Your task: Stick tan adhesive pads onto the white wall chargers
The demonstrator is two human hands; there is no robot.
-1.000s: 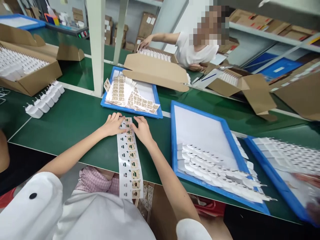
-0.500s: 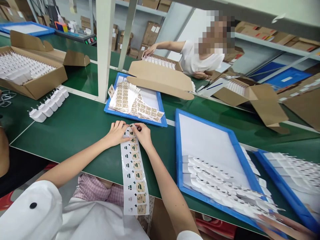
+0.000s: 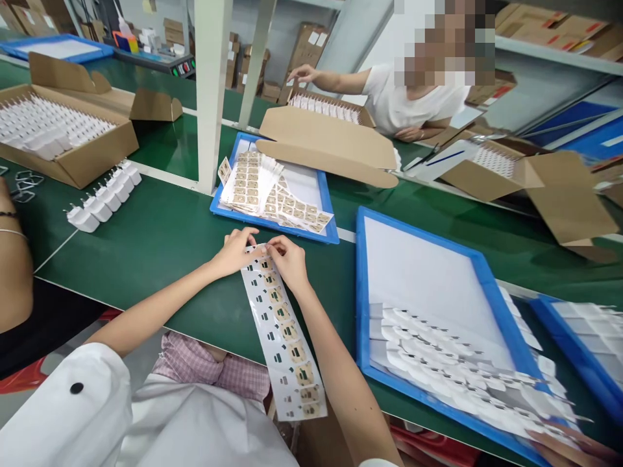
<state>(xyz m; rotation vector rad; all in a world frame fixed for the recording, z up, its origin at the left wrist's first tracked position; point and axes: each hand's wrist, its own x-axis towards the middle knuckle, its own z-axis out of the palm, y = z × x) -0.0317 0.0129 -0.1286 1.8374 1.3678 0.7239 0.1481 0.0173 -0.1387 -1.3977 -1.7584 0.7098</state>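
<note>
A long white strip of small tan labels [image 3: 285, 337] lies on the green table [image 3: 156, 240] and hangs over its near edge. My left hand [image 3: 236, 251] and my right hand [image 3: 291, 259] meet at the strip's far end, fingertips pinching its top edge. Just beyond them sits a blue tray [image 3: 321, 194] holding a pile of more label sheets [image 3: 253, 185]. To my right a larger blue tray [image 3: 423, 272] holds rows of white parts [image 3: 438, 357].
White plug adapters [image 3: 104, 198] stand in a row at left, near an open carton of white parts [image 3: 53, 133]. A white post [image 3: 211, 91] rises behind the tray. A person in white leans over cartons [image 3: 331, 136] across the table. Another arm [image 3: 14, 253] is at far left.
My hands have closed in on the strip's far end and its lower part has swung to the right. The person opposite has shifted slightly.
</note>
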